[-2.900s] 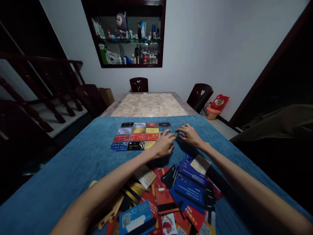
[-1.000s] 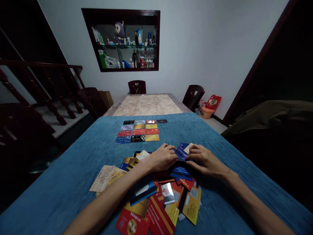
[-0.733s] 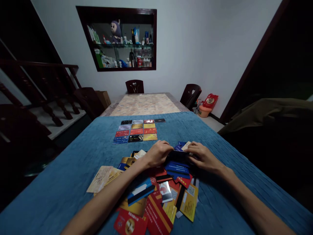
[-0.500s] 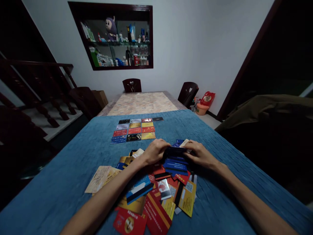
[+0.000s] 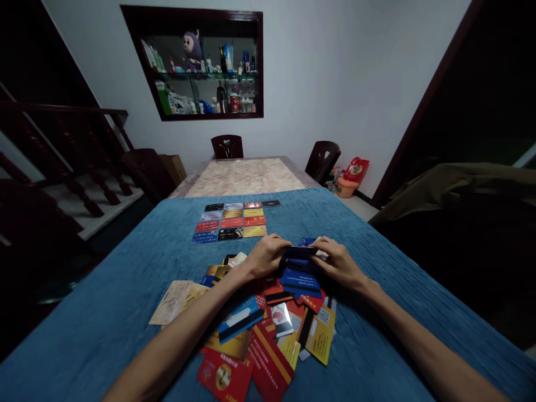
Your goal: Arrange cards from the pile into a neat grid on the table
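Blue cloth [image 5: 125, 290]: covers the table so the cards lie flat.
Dark card [image 5: 300, 252]: in the middle of the frame, lifted just above the pile and gripped at both ends.
Left hand [image 5: 268, 257]: fingers pinch the card's left end.
Right hand [image 5: 338, 261]: fingers pinch its right end.
Pile of cards [image 5: 272, 324]: loose and mixed at the lower middle.
Rows of cards [image 5: 232, 222]: neat, above the middle.
Change: half a second ago the card sat a bit lower; three seconds ago both hands were up by the rows.

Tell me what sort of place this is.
Most likely a home dining room: a dining table with dark chairs stands beyond the blue cloth, a wall cabinet holds bottles and a plush toy, and a wooden stair railing runs along one side.
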Motion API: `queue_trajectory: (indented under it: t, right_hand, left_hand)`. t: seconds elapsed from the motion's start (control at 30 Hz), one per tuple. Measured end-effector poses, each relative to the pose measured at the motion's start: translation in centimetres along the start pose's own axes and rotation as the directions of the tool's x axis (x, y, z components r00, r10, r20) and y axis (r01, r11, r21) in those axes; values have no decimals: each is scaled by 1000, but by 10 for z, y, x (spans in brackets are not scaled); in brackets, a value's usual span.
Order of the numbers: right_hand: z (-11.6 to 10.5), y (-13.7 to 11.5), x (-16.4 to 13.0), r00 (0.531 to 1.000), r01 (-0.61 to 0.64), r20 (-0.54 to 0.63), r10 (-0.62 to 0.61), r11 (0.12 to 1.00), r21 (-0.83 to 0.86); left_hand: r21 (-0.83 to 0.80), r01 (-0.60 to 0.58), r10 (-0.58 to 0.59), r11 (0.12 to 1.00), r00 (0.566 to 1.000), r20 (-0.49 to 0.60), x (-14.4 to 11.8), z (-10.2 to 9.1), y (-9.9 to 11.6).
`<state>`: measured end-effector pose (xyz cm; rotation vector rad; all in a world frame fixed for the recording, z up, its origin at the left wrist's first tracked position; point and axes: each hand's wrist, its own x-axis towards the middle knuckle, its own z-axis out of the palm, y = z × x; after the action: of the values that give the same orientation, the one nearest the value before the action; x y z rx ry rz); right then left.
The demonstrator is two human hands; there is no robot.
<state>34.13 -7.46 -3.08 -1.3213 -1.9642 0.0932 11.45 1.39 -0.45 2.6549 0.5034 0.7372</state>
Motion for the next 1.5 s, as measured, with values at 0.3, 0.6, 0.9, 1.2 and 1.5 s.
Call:
queue_trajectory:
  t: [0.3, 0.6, 0.9, 1.2, 1.5]
  right_hand:
    - [8, -8, -1, 996, 30, -83, -41, 991, -132]
    - [18, -19, 5, 982, 154, -43, -186, 903, -400]
    - [25, -40, 20, 954, 200, -63, -293, 779, -595]
    - [46, -60, 38, 933, 246, -65, -354, 759, -603]
    - [67, -71, 67, 910, 323, -21, -414, 740, -590]
  left_hand:
    - [21, 72, -71, 997, 997, -30, 1, -4, 1]
    - [4, 118, -117, 993, 990, -72, -3, -12, 0]
    - [-5, 134, -134, 991, 985, -111, -18, -24, -9]
    - [35, 144, -134, 989, 970, -203, -40, -47, -19]
    - [157, 181, -145, 971, 966, -214, -67, -68, -39]
